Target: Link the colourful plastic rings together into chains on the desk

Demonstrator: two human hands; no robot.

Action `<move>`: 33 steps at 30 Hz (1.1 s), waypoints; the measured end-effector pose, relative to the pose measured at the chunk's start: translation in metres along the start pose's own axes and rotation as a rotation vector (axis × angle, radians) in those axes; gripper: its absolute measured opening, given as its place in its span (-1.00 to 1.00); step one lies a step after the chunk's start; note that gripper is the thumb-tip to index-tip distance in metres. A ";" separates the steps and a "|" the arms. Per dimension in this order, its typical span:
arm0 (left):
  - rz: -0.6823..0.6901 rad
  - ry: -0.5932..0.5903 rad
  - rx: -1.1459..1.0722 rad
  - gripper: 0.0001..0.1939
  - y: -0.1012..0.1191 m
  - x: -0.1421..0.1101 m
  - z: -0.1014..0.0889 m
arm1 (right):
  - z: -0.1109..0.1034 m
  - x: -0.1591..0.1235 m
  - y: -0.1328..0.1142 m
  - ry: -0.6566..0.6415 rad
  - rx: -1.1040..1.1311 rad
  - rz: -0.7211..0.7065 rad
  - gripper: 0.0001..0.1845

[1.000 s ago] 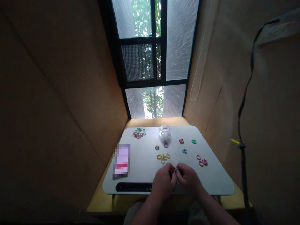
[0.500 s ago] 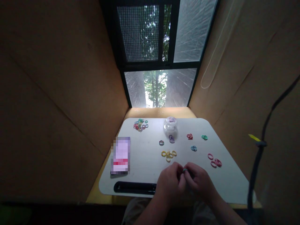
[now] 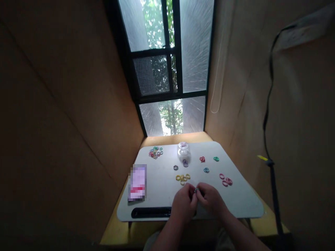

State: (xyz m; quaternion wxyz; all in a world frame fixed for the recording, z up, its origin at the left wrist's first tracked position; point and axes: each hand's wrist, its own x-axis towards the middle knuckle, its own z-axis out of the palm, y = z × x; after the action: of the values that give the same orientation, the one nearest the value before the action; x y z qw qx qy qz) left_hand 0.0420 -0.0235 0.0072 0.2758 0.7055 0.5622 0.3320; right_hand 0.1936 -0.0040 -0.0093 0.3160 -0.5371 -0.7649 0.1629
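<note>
Near the front of the white table, my left hand and my right hand meet with fingers pinched together. Between their fingertips a small greenish hair tie shows in part; the fingers hide the rest. Just beyond my hands lies a group of yellow hair ties. A dark hair tie and purple ones lie farther back. To the right are small groups of red, blue, green and pink hair ties.
A clear lidded jar stands at the back of the white table. Mixed hair ties are heaped at back left. A blurred-out phone-like object lies left, above a black tray slot. A dark cable hangs at right.
The camera view has tilted up and shifted, so the table appears lower and more of the window shows. My hands stay together on the small hair tie.
</note>
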 end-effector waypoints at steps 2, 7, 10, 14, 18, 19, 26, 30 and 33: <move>0.007 0.010 0.012 -0.96 0.000 0.000 0.001 | 0.000 -0.001 -0.002 0.016 0.000 -0.008 -0.82; 0.030 0.021 0.035 -0.96 0.004 -0.002 0.001 | -0.004 -0.004 -0.007 0.034 -0.004 0.002 -0.82; 0.031 0.027 0.049 -0.95 0.005 -0.003 0.001 | -0.005 -0.005 -0.008 0.040 -0.004 0.017 -0.82; 0.027 0.026 0.057 -0.95 0.003 -0.003 0.002 | -0.005 -0.005 -0.008 0.038 -0.010 0.021 -0.82; 0.029 0.036 0.054 -0.94 0.001 -0.002 0.004 | -0.002 -0.004 -0.006 0.041 -0.011 0.025 -0.82; 0.029 0.039 0.054 -0.94 0.000 -0.002 0.004 | -0.002 -0.004 -0.006 0.039 -0.008 0.021 -0.82; 0.030 0.040 0.058 -0.94 -0.001 -0.002 0.004 | -0.002 -0.005 -0.006 0.041 -0.003 0.025 -0.82; 0.035 0.042 0.066 -0.93 -0.001 -0.002 0.005 | -0.001 -0.005 -0.005 0.048 -0.005 0.011 -0.82; 0.033 0.044 0.068 -0.94 -0.001 -0.003 0.005 | 0.000 -0.005 -0.005 0.052 -0.011 0.010 -0.81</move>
State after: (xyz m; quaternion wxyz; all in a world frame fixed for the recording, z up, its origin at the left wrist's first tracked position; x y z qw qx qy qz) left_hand 0.0450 -0.0259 0.0026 0.2338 0.7161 0.5673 0.3326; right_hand 0.1913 -0.0105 -0.0083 0.3323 -0.5466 -0.7546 0.1463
